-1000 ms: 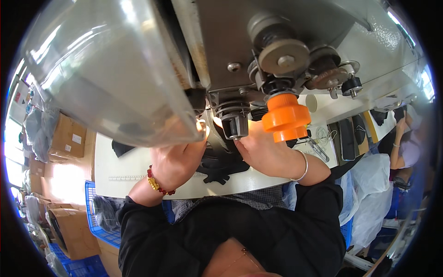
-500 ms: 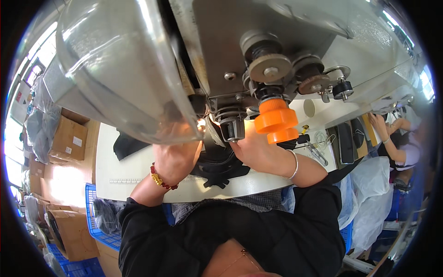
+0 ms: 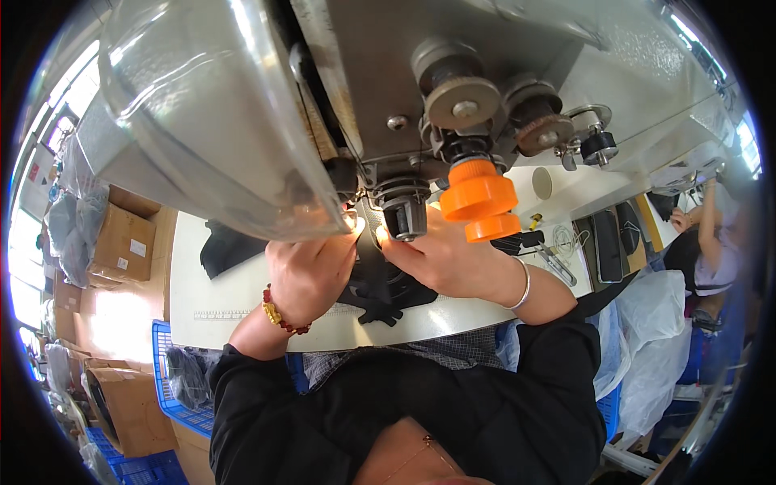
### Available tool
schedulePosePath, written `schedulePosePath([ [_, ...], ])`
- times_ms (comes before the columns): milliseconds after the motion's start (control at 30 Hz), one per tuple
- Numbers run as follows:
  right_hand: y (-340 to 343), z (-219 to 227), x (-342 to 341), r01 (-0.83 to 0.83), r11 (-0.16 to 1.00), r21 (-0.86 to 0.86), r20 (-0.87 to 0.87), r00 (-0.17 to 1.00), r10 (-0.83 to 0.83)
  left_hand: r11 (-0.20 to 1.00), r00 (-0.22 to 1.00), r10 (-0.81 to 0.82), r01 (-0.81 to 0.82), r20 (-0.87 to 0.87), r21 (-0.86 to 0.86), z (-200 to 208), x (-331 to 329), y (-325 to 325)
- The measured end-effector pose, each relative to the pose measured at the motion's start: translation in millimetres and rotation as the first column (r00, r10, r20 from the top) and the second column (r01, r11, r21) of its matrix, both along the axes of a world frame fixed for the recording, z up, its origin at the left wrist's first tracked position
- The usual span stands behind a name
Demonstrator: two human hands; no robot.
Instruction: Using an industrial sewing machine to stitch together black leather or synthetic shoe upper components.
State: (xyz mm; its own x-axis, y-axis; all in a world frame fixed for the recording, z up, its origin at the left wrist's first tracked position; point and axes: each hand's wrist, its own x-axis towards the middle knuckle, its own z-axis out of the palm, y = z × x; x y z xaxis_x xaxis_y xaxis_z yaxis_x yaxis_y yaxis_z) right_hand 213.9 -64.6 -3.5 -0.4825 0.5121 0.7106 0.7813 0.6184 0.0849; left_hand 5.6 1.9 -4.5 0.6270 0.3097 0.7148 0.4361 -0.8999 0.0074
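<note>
A sewing machine [image 3: 372,73] fills the upper middle, with a clear plastic shield [image 3: 218,121] on its left and orange knobs [image 3: 478,190] on its right. Below its needle area, black fabric [image 3: 373,279] lies bunched between my hands, its notched edge toward me. My left hand [image 3: 307,271], with a beaded bracelet at the wrist, pinches the fabric's left side; its fingertips are partly behind the shield. From the right, my right hand [image 3: 444,255], wearing a silver bangle, grips the fabric with its thumb near the needle area. A small lamp lights the fingertips.
Another black fabric piece [image 3: 230,246] lies left on the white table [image 3: 190,283], near a ruler strip [image 3: 226,315]. Scissors-like metal tools [image 3: 558,267] and a phone-like black object [image 3: 606,242] lie right. Blue crates [image 3: 166,380] and cardboard boxes [image 3: 121,242] stand left; a co-worker sits far right.
My right hand has shifted slightly left and its thumb now shows beside the fabric. My left fingertips have come closer to the needle area. The co-worker's arms have moved.
</note>
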Motion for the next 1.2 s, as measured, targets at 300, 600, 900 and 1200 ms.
schedulePosePath([
  [300, 11, -15, -2, -0.042, 0.995, 0.092, -0.056, 0.997, 0.047, 0.999, 1.000, -0.022, 0.022, 0.018, 0.048, -1, 3, 4],
  [600, 15, -22, 0, -0.075, 0.997, 0.016, -0.125, 0.989, 0.077, 0.999, 0.998, -0.033, 0.032, 0.052, 0.027, 1, 4, 3],
  [900, 21, -26, 3, -0.044, 0.999, -0.006, -0.174, 0.984, 0.042, 1.000, 1.000, -0.014, 0.014, 0.005, 0.022, -7, 2, 8],
  [1200, 19, -12, 22, -0.007, 0.997, -0.078, -0.113, 0.994, -0.002, 0.995, 0.994, 0.033, -0.043, -0.102, -0.095, -4, -6, 3],
])
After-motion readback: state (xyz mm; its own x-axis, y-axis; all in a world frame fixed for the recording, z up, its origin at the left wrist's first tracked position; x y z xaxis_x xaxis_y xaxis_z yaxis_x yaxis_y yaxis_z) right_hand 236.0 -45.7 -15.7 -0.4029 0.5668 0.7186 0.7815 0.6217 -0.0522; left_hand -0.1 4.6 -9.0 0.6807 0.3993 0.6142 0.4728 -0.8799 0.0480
